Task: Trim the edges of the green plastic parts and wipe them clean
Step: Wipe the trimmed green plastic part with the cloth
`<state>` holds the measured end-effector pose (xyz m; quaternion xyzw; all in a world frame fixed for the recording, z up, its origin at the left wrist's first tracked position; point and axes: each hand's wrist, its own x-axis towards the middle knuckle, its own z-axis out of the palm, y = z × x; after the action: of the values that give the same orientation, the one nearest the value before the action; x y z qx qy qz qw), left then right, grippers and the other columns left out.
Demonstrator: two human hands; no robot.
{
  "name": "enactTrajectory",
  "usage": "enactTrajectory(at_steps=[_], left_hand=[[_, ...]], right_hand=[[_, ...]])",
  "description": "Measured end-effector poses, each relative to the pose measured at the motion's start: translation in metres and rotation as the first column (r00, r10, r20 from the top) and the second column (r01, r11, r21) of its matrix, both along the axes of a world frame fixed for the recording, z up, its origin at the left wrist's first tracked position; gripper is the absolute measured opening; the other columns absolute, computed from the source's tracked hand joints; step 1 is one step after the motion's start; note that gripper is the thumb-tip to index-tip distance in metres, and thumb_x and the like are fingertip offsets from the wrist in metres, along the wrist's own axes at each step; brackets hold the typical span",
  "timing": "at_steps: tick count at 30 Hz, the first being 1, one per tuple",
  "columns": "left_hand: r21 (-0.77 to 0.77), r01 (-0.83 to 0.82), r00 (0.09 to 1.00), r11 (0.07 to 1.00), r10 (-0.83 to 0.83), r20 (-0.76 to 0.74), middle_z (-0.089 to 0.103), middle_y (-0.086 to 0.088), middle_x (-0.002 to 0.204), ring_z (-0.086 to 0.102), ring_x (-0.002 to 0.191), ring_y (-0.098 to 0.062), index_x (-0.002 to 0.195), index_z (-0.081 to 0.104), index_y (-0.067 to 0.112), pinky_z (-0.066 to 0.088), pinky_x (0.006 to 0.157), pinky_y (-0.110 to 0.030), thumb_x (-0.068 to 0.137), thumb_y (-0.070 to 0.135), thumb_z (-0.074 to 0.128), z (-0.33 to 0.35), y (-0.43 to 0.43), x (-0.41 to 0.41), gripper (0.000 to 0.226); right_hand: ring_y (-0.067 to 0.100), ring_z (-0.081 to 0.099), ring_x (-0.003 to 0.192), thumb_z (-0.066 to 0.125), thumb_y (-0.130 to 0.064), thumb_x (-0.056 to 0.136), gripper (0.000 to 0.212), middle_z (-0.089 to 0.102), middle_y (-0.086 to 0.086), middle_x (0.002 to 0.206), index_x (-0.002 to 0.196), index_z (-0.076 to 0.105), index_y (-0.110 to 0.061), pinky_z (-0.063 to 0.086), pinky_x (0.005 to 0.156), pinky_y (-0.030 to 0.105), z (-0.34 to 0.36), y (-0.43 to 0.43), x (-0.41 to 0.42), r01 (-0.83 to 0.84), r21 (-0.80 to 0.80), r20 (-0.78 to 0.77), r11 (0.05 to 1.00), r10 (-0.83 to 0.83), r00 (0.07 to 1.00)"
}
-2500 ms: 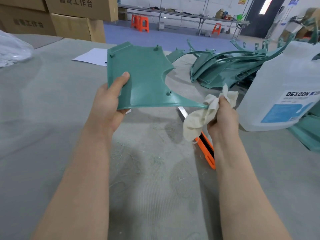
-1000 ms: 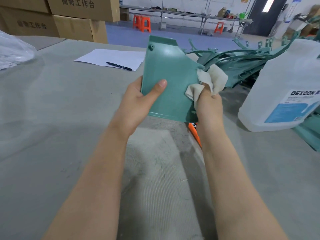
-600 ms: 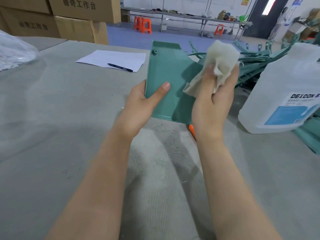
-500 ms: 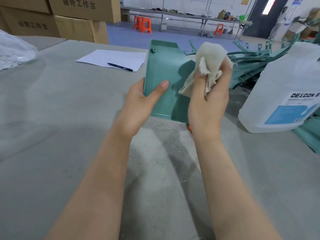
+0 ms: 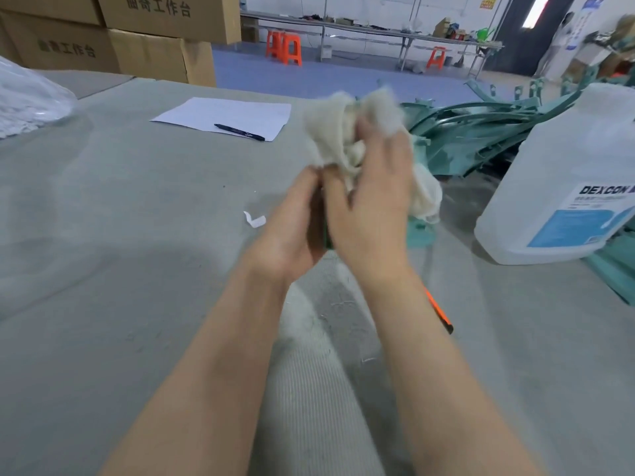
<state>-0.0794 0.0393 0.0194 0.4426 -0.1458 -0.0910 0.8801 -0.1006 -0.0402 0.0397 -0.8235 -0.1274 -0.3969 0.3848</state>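
Fuzzy cream cloth (image 5: 347, 132); smooth green plastic parts (image 5: 474, 135); translucent plastic jug (image 5: 563, 166).

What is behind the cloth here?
Only green slivers of the part show, below the cloth and between left hand and right hand; cloth and hands cover the rest.

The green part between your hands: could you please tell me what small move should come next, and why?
Probably slide the cloth down the green part. The right hand holds it bunched over the top end, the left hand grips the part edge-on, and the lower end shows uncovered.
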Motion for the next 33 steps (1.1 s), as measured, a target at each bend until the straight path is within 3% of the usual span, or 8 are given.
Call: enactTrajectory(at_steps=[2, 4, 12, 19, 25, 29, 31, 33], left_hand=[[-0.189, 0.093, 0.996, 0.978, -0.090, 0.025, 0.073, 0.000, 0.105, 0.066, 0.104, -0.013, 0.096, 0.077, 0.020, 0.052, 0.089, -0.025, 0.094, 0.043, 0.029, 0.002, 0.003, -0.001, 0.053], [-0.304, 0.112, 0.994, 0.946, -0.103, 0.045, 0.072, -0.002, 0.106, 0.066, 0.107, -0.016, 0.098, 0.076, 0.017, 0.052, 0.091, -0.028, 0.098, 0.056, 0.017, 0.002, 0.011, 0.000, 0.071], [-0.245, 0.069, 0.997, 0.967, -0.071, -0.001, 0.071, -0.003, 0.097, 0.067, 0.102, -0.018, 0.093, 0.073, 0.011, 0.050, 0.096, -0.031, 0.091, 0.070, 0.028, -0.002, 0.012, 0.003, 0.074], [-0.111, 0.005, 0.999, 0.994, -0.010, -0.041, 0.061, -0.010, 0.131, 0.058, 0.121, -0.022, 0.132, 0.056, 0.011, 0.048, 0.100, -0.033, 0.096, 0.063, 0.023, -0.003, 0.012, 0.007, 0.071], [-0.206, -0.075, 0.991, 0.976, 0.050, -0.126, 0.068, -0.011, 0.092, 0.066, 0.098, -0.024, 0.095, 0.065, 0.004, 0.051, 0.096, -0.033, 0.091, 0.071, 0.029, -0.009, 0.021, 0.011, 0.076], [-0.093, -0.156, 0.983, 0.983, 0.145, -0.111, 0.063, -0.016, 0.117, 0.058, 0.119, -0.025, 0.118, 0.059, -0.003, 0.039, 0.110, -0.034, 0.100, 0.042, 0.044, -0.006, 0.014, 0.008, 0.051], [-0.024, -0.269, 0.961, 0.963, 0.267, -0.076, 0.058, -0.021, 0.129, 0.058, 0.116, -0.027, 0.130, 0.052, -0.003, 0.044, 0.104, -0.037, 0.101, 0.022, 0.046, -0.002, 0.008, 0.007, 0.039], [-0.035, -0.318, 0.948, 0.948, 0.316, -0.039, 0.064, -0.016, 0.120, 0.064, 0.103, -0.025, 0.124, 0.055, 0.005, 0.052, 0.092, -0.040, 0.100, 0.016, 0.046, 0.004, 0.007, 0.003, 0.027]], right_hand=[[0.030, 0.022, 0.145, 0.039, -0.044, 0.094, 0.064, 0.037, 0.016, 0.152, 0.145, 0.041, -0.007, 0.007, 0.120, 0.046, -0.010, 0.012, -0.001, -0.043, -0.215, -0.152, 0.976, 0.010, 0.988], [0.023, 0.011, 0.150, 0.024, -0.047, 0.099, 0.064, 0.027, 0.006, 0.159, 0.150, 0.034, -0.011, -0.006, 0.121, 0.042, -0.019, 0.017, -0.001, -0.092, -0.271, -0.177, 0.958, 0.045, 0.983], [0.028, 0.028, 0.146, 0.043, -0.012, 0.100, 0.040, 0.041, 0.011, 0.151, 0.138, 0.050, -0.003, 0.007, 0.122, 0.044, -0.035, 0.021, 0.008, -0.077, -0.217, -0.093, 0.973, 0.057, 0.994], [0.035, 0.032, 0.141, 0.039, -0.015, 0.104, 0.042, 0.047, 0.019, 0.145, 0.144, 0.041, -0.002, 0.016, 0.119, 0.040, -0.036, -0.002, 0.026, 0.115, -0.034, -0.207, 0.993, -0.120, 0.971], [0.037, 0.044, 0.135, 0.050, 0.001, 0.093, 0.033, 0.056, 0.018, 0.137, 0.123, 0.064, 0.001, 0.016, 0.117, 0.045, -0.049, 0.025, 0.012, -0.190, -0.118, -0.162, 0.975, 0.170, 0.972], [0.034, 0.043, 0.136, 0.050, 0.000, 0.095, 0.036, 0.056, 0.015, 0.137, 0.130, 0.059, 0.001, 0.022, 0.118, 0.049, -0.049, 0.017, 0.021, -0.113, -0.109, -0.061, 0.988, 0.106, 0.992], [0.035, 0.044, 0.133, 0.049, -0.001, 0.096, 0.036, 0.058, 0.019, 0.134, 0.130, 0.058, 0.003, 0.028, 0.115, 0.042, -0.053, 0.007, 0.026, -0.034, -0.025, -0.062, 0.999, 0.032, 0.998], [0.036, 0.055, 0.115, 0.049, 0.000, 0.096, 0.025, 0.063, 0.023, 0.117, 0.115, 0.063, 0.008, 0.038, 0.096, 0.030, -0.056, -0.010, 0.033, 0.049, 0.097, -0.142, 0.994, -0.035, 0.989]])
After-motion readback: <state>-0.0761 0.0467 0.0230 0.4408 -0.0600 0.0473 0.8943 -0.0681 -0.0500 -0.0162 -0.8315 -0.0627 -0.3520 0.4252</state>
